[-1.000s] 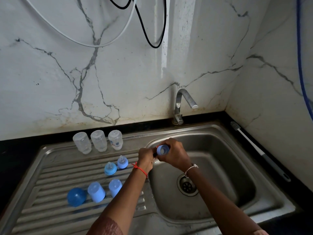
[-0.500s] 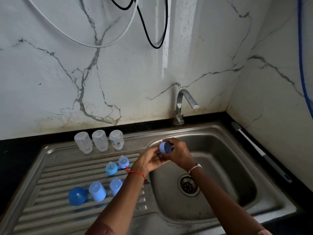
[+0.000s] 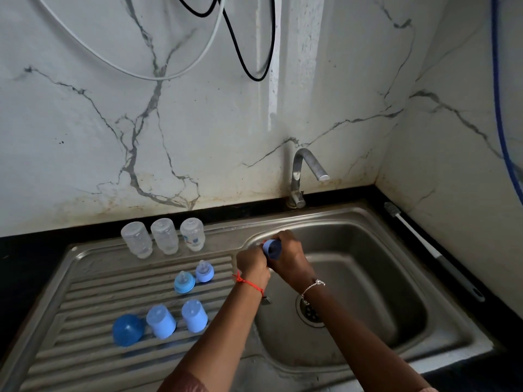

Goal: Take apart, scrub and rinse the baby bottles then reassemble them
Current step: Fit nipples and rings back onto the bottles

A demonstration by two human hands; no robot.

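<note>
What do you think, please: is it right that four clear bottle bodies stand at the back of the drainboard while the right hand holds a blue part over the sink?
Not quite: the head view shows three clear bottle bodies, not four; the right hand does hold the blue part over the sink.

Dim, bluish light | wall brighter – basin shadowed | wide-angle bending at edges

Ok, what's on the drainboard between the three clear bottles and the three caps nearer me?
Head view: a light blue teat collar and a periwinkle teat collar stand there on the drainboard, nothing else.
</note>
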